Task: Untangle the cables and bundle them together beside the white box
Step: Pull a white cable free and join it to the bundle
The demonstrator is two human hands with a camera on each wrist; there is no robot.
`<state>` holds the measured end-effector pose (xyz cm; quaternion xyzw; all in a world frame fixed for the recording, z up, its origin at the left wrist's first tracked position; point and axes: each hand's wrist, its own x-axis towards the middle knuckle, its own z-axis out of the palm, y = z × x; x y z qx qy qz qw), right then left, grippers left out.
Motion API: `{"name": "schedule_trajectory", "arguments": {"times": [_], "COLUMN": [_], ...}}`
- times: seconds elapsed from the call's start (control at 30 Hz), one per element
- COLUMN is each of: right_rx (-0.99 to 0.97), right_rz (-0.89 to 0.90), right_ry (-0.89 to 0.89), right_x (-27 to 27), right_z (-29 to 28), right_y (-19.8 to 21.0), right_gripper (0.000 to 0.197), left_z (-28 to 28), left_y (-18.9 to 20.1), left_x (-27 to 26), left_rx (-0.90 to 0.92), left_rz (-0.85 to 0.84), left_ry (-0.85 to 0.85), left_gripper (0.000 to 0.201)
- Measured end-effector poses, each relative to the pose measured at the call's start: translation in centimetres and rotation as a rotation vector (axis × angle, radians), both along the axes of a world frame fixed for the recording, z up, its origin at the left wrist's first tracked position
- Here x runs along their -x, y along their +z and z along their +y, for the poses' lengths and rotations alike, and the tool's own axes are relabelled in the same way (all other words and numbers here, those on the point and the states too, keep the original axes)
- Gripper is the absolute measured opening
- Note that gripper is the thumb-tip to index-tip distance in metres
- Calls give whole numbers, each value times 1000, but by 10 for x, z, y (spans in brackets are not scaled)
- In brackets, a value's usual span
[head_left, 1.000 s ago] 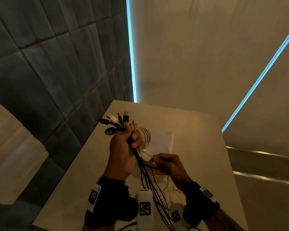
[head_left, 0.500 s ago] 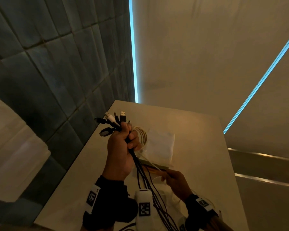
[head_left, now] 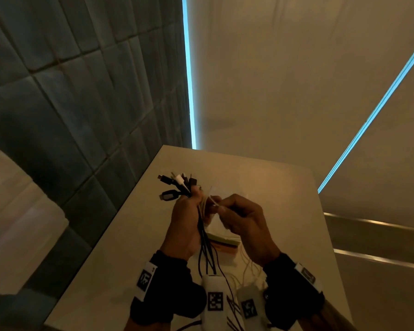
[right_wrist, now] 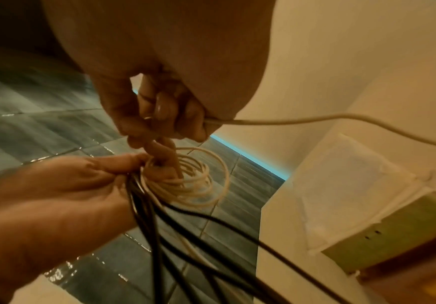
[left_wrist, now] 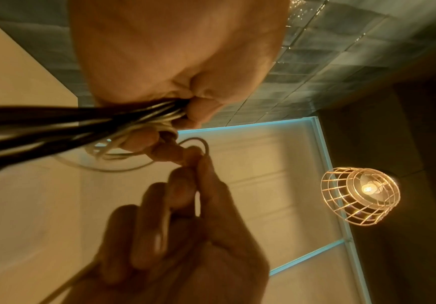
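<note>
Wristbands [head_left: 146, 278] with printed markers sit nearest the head camera, and dark cable tails [head_left: 207, 256] hang down between them toward the tabletop [head_left: 120, 247]. Above these, the left hand [head_left: 185, 225] is fisted around the cable bundle [right_wrist: 144, 207], with the plugs [head_left: 177, 185] fanning out past the knuckles. Against that fist, a pale cord [right_wrist: 190, 185] is wound in several loose loops; the right-wrist view shows them stacked round a left finger. The right hand [head_left: 245, 225] pinches the free run of this pale cord between thumb and fingertips [right_wrist: 185, 121], its other fingers curled in, and the cord trails off to the side from there.

Under and behind both hands lies the white box [head_left: 225, 225] on the tabletop, partly hidden; the bundle is held above it, not yet laid beside it. Beyond are a tiled wall [head_left: 81, 103] and a lit blue strip [head_left: 188, 75].

The loops look slack, so I judge they could spring off the finger if the pinch slips or tension drops. A hard pull might drag plugs out of alignment within the fist. The hanging dark tails may also snag the trailing cord and knot again.
</note>
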<state>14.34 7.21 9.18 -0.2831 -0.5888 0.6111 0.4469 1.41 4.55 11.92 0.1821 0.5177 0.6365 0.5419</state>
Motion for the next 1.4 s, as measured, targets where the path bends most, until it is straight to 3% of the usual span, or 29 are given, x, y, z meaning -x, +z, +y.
{"name": "schedule_trajectory", "arguments": {"times": [0.2,0.53,0.73,0.9,1.0,1.07,1.17,1.23,1.33,1.4], "right_rx": [109,226,244,242,287,302,226,148,107,138], "right_rz": [-67,-284,-393,-583,-609,-431,-164,-81,-103,-140], "right_ry": [121,29,-20,-32,-187,-223,-140,-48,108,171], "right_x": [-5,-17,-29,-47,-46,-37,-20,-10,-1,1], "right_z": [2,14,14,19,28,31,26,18,3,-3], "right_y": [-21,-94,-133,-152,-137,-107,-50,-22,-3,-6], "right_gripper": [12,20,25,31,26,20,20,17,13,13], "left_z": [0,-4,-6,-8,-6,-4,-1,1,1,0], "left_y": [7,5,7,6,-1,-6,-14,-16,-10,-6], "left_x": [7,19,24,29,29,25,17,12,7,6], "left_rx": [-165,-294,-300,-278,-200,-138,-27,16,19,-22], "left_rz": [-264,-185,-164,-90,-19,-3,0,14,9,-79], "left_ry": [1,-90,-97,-86,-66,-54,-35,-26,19,12], "left_gripper": [32,30,28,29,32,32,32,30,28,27]}}
